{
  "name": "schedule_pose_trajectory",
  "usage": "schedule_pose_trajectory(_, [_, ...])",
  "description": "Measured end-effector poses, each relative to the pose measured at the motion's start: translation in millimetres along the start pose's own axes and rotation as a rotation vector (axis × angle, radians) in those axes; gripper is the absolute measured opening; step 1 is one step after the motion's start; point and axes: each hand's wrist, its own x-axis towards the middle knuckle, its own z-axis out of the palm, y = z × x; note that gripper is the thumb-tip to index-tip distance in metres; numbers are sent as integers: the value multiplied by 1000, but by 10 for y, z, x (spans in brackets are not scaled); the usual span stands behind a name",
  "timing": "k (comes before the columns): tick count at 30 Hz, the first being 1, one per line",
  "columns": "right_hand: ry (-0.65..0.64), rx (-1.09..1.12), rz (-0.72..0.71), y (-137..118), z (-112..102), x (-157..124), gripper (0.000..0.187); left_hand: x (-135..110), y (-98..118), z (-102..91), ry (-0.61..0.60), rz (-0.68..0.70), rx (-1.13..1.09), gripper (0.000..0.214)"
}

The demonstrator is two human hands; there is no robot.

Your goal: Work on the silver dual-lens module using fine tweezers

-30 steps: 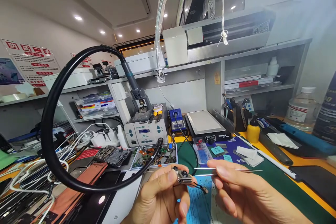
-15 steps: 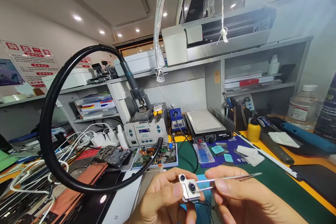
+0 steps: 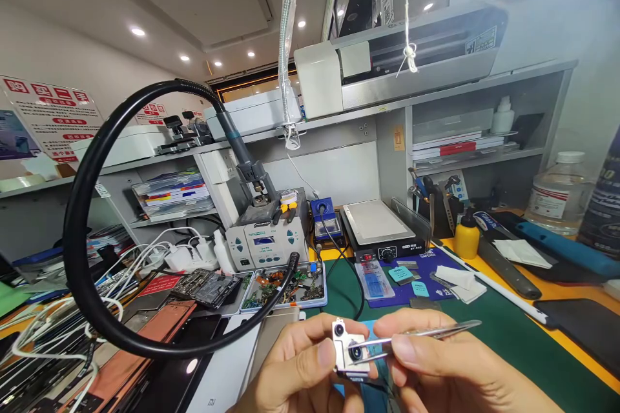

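My left hand (image 3: 295,368) pinches a small silver camera module (image 3: 347,350) with two round lenses, held up near the bottom middle of the view. My right hand (image 3: 450,368) grips metal tweezers (image 3: 426,333) between thumb and fingers. The tweezer tips rest against the lower lens of the module. A thin dark flex cable hangs from under the module. Both hands hover over the green mat (image 3: 504,342).
A thick black hose (image 3: 77,232) loops from the hot-air station (image 3: 268,242) at centre. A parts tray (image 3: 285,290), a heating plate (image 3: 378,226), a yellow bottle (image 3: 467,239), a clear bottle (image 3: 557,197) and phone parts at left crowd the bench.
The module has turned in my left hand so both lenses face me and has dropped slightly. The tweezers moved left onto the lower lens. The view shifted a little.
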Motion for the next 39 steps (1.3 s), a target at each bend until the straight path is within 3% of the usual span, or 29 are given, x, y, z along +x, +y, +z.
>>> schedule_pose_trajectory(15, [-49, -16, 15, -4, 36, 6, 18, -5, 0, -9, -34, -14, -12, 27])
schedule_pose_trajectory(23, [-103, -44, -25, 16, -10, 34, 17, -40, 39, 83, 93, -43, 72, 39])
schedule_pose_trajectory(26, [-116, -31, -21, 14, -36, 37, 17, -48, 29, 89, 134, -25, 122, 44])
schedule_pose_trajectory(33, [-108, 15, -8, 8, -26, 36, 14, -10, -15, 67, 95, 68, 195, 43])
schedule_pose_trajectory(36, [-81, 33, -32, -19, 14, 19, 12, -3, -40, 81, 146, 121, 251, 42])
schedule_pose_trajectory(39, [-41, 23, -49, -34, 31, -2, 14, 2, -101, 115, 307, 229, 386, 36])
